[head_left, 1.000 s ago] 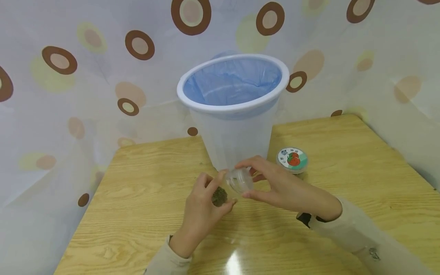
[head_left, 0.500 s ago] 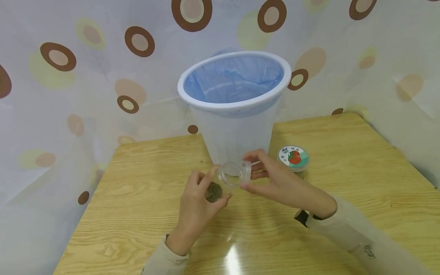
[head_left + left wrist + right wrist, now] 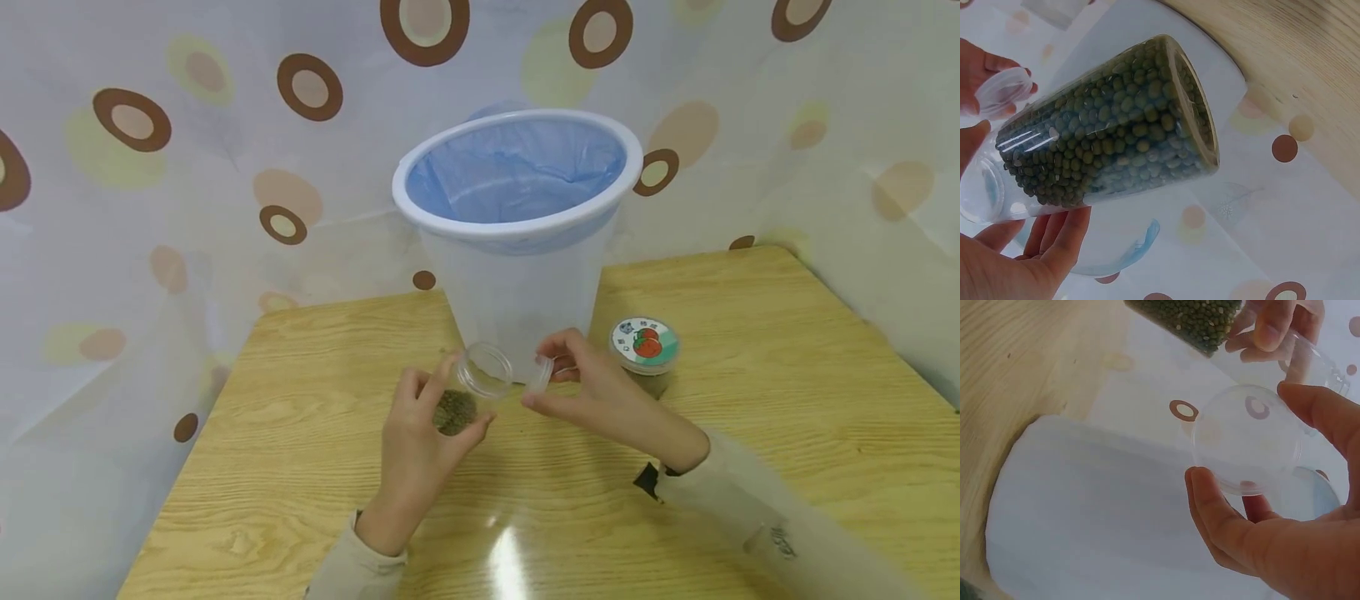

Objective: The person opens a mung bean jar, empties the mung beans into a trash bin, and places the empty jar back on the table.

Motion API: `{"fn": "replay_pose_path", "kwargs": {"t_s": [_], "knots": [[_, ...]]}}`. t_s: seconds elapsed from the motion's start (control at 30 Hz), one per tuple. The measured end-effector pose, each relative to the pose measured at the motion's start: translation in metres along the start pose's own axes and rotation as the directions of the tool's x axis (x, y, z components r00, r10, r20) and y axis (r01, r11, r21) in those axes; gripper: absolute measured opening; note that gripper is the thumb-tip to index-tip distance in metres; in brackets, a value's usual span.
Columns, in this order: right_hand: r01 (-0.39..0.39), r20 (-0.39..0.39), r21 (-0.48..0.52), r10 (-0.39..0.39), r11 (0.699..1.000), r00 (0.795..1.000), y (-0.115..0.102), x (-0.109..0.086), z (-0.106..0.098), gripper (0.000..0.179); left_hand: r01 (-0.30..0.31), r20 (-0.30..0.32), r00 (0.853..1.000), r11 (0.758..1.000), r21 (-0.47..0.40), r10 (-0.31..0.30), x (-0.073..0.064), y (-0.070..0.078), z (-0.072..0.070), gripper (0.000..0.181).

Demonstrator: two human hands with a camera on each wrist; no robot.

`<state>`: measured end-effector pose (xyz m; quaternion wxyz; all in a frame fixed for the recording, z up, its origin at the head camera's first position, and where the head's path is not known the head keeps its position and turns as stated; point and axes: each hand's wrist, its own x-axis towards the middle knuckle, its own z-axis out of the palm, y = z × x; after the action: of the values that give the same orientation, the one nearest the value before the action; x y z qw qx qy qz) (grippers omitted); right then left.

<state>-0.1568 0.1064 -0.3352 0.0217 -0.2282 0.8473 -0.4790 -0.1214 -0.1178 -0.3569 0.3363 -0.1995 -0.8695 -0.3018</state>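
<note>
A clear plastic jar [image 3: 1104, 122] partly filled with mung beans [image 3: 455, 412] is tilted in my left hand [image 3: 420, 442], whose fingers and thumb curl round its upper part. The uncovered round mouth [image 3: 486, 369] faces up toward the bin. Just right of the mouth, my right hand [image 3: 600, 396] pinches a clear plastic lid [image 3: 538, 375] by its edge, apart from the jar. The lid [image 3: 1247, 440] shows nearly face-on in the right wrist view. In the left wrist view the beans lie heaped from the jar's base toward its neck.
Behind the hands stands a white bin [image 3: 517, 292] lined with a blue bag [image 3: 510, 179]. To its right, on the wooden table [image 3: 300, 400], stands a round container [image 3: 647, 343] with a tomato picture on its lid. A dotted sheet [image 3: 202, 275] hangs behind the table.
The lid has come off the jar's mouth in my right hand, and a gap now shows between them. My left hand has shifted a little left with the jar.
</note>
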Motion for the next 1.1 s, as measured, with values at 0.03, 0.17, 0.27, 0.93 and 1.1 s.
{"fn": "replay_pose_path", "kwargs": {"t_s": [0.03, 0.17, 0.27, 0.93, 1.1], "knots": [[-0.014, 0.005, 0.006, 0.014, 1.0, 1.0, 0.002, 0.001, 0.002, 0.052, 0.003, -0.003, 1.0, 1.0, -0.001, -0.003, 0.0, 0.0, -0.001, 0.081], [-0.063, 0.031, 0.024, 0.062, 0.998, 0.998, 0.006, 0.004, 0.006, 0.054, 0.014, -0.008, 1.0, 1.0, -0.003, -0.014, 0.001, -0.001, -0.003, 0.081], [-0.092, 0.044, 0.016, 0.091, 0.996, 0.995, 0.008, 0.006, 0.01, 0.055, 0.021, -0.013, 1.0, 1.0, -0.008, -0.021, 0.001, -0.002, -0.005, 0.081], [-0.184, 0.07, -0.203, 0.201, 0.962, 0.977, 0.039, 0.023, 0.033, 0.05, 0.026, -0.042, 0.999, 1.0, -0.014, -0.027, -0.001, -0.005, -0.008, 0.08], [-0.188, 0.09, -0.246, 0.215, 0.951, 0.972, 0.044, 0.027, 0.036, 0.049, 0.032, -0.041, 0.999, 0.999, -0.01, -0.032, -0.001, -0.004, -0.008, 0.08]]}}
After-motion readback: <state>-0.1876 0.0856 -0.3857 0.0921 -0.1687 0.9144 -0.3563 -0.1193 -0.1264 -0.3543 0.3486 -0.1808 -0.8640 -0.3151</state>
